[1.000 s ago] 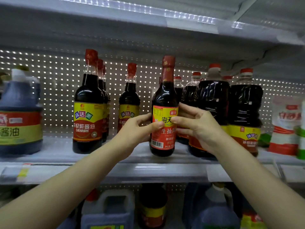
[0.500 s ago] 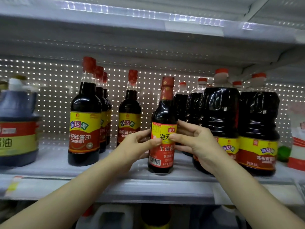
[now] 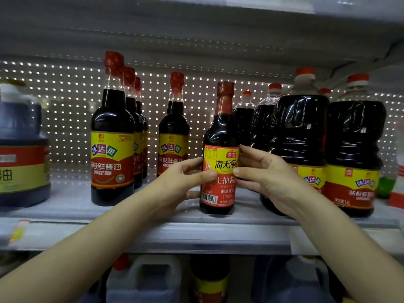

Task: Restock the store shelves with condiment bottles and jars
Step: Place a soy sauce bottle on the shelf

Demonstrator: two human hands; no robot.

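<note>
A dark soy sauce bottle [image 3: 220, 132] with a red cap and a red and yellow label stands upright on the grey shelf [image 3: 196, 235], near its front edge. My left hand [image 3: 175, 184] holds its left side, thumb across the label. My right hand [image 3: 266, 178] holds its right side, thumb and fingers curled round the label. The bottle's base rests on the shelf.
To the left stand a row of taller soy bottles [image 3: 112, 136] and one more [image 3: 173, 130]; a big jug [image 3: 21, 154] sits at far left. Large dark bottles [image 3: 299, 132] crowd the right, just behind my right hand. Jugs [image 3: 148, 278] fill the shelf below.
The bottle's label has turned more toward me between both hands, and the bottle sits a little further back on the shelf. My view has shifted closer and upward.
</note>
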